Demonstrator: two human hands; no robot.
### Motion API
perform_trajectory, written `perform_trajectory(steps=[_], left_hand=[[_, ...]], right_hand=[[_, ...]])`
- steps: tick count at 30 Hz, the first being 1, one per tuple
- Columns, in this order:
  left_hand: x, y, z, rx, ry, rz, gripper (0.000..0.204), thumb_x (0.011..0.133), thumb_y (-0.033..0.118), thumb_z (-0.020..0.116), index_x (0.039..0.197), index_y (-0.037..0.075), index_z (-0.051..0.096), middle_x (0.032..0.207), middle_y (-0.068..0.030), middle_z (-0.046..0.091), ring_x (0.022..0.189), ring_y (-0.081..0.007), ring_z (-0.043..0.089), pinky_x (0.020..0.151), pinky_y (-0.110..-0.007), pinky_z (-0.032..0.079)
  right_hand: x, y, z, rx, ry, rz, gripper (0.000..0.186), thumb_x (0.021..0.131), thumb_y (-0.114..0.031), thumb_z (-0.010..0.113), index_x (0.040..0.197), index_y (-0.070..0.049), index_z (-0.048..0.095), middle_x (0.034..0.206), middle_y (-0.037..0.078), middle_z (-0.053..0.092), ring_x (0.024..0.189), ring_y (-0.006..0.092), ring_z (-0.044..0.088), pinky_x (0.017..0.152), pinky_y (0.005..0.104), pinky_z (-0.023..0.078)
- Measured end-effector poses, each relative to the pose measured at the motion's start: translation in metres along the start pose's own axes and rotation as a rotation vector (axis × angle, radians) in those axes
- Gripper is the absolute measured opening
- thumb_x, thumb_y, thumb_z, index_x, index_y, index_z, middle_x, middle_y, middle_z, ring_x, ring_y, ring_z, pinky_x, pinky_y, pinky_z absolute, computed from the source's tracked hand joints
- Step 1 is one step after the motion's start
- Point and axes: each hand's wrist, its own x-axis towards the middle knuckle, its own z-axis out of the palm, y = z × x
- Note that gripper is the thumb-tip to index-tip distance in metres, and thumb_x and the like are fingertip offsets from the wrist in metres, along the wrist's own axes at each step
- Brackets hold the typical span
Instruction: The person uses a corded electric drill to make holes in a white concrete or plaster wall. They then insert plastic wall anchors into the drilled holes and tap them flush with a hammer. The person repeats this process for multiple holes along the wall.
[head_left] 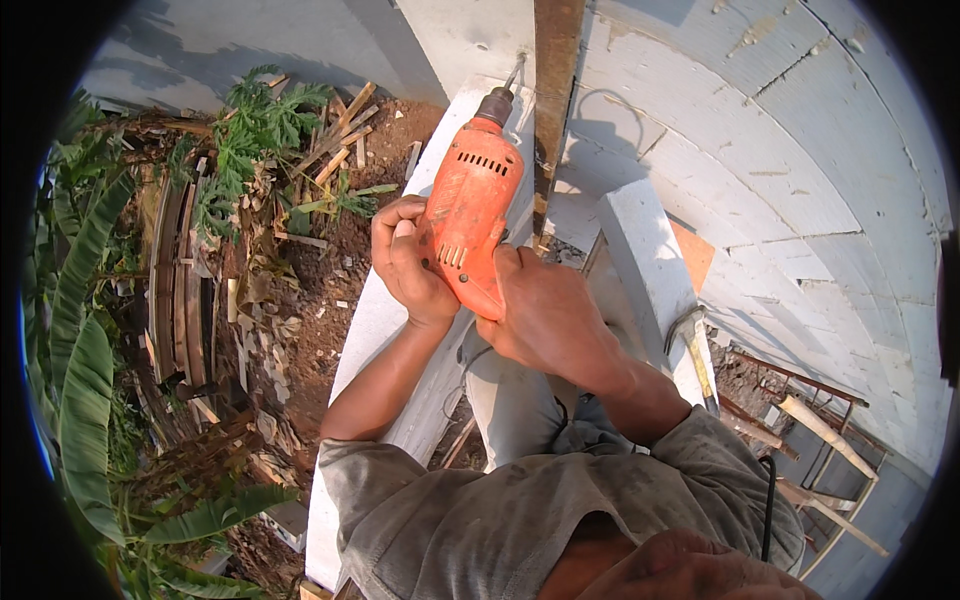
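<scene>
Both hands, left hand (408,262) and right hand (540,318), had fingers wrapped tight around the orange drill (470,215), bit beyond the fingertips against the white ledge (455,120) beside a wooden post (553,100); bit likely could skid if pressure tilted.

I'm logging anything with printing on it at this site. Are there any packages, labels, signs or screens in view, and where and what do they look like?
No packages, signs or screens show.
The orange power drill, held in both hands at the centre against the white ledge, has no readable label; only dark vent slots on its casing.
</scene>
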Motion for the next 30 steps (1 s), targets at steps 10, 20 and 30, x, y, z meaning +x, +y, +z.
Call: perform_trajectory(steps=[10,20,30], left_hand=[[0.0006,-0.0053,-0.0043,0.011,-0.003,0.0,0.027,0.098,0.022,0.043,0.102,-0.002,0.056,0.103,-0.0127,0.059,0.086,-0.0152,0.053,0.081,-0.032,0.045],[0.0022,-0.0052,-0.0002,0.025,0.011,-0.007,0.028,0.098,0.022,0.043,0.103,-0.002,0.056,0.104,-0.0133,0.059,0.088,-0.0162,0.054,0.082,-0.033,0.045],[0.0024,-0.0044,0.0001,0.019,0.003,0.002,0.028,0.098,0.022,0.042,0.104,-0.002,0.055,0.105,-0.0136,0.059,0.089,-0.017,0.055,0.084,-0.033,0.045]], right_hand=[[0.0005,0.0006,-0.0033,-0.026,0.029,-0.052,0.049,0.072,-0.023,0.079,0.099,0.008,0.053,0.084,0.02,0.064,0.063,0.0325,0.069,0.056,0.0381,0.056],[0.0026,0.0018,-0.0031,-0.025,-0.019,0.004,0.052,0.071,-0.026,0.076,0.103,0.007,0.052,0.085,0.022,0.064,0.072,0.0356,0.068,0.061,0.0426,0.055],[0.0039,0.0011,-0.0057,-0.016,-0.055,0.022,0.052,0.071,-0.026,0.077,0.103,0.007,0.052,0.087,0.022,0.064,0.075,0.0362,0.068,0.064,0.0433,0.056]])
